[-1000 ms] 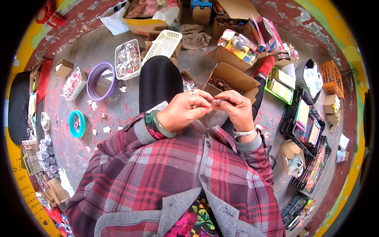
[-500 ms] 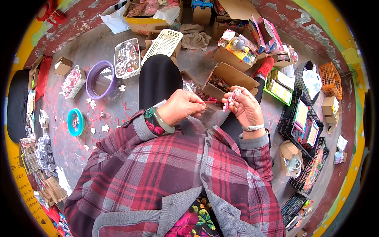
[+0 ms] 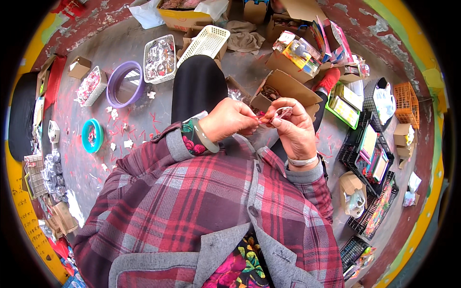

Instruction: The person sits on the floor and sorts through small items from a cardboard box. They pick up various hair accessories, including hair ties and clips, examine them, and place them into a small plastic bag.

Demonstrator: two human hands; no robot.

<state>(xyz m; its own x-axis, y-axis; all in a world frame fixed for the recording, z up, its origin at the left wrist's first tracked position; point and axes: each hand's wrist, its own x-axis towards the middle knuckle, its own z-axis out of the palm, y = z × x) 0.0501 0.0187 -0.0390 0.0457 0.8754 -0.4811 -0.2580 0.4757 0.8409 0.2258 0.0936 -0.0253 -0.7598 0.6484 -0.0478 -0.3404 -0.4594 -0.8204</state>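
Observation:
My left hand is closed in a pinch on a thin red strip, whose far part reaches the fingers of the other hand. My right hand grips a small pink-and-white piece with a pale loop standing out above the thumb. The fingertips of both hands almost meet, and they hide most of the piece. Just beyond the hands stands an open cardboard box with brownish ring-like items in it. A smaller carton is beside it, by my left knee.
To the left are a purple basin, a teal basin and a white basket of small wrapped items. Red and white scraps litter the floor. On the right stand a green tray, black crates and an orange crate.
My hands have come together, the left moving right with the red strip. My right hand has turned, so its thumb now presses over the pink-and-white piece. The view has shifted slightly.

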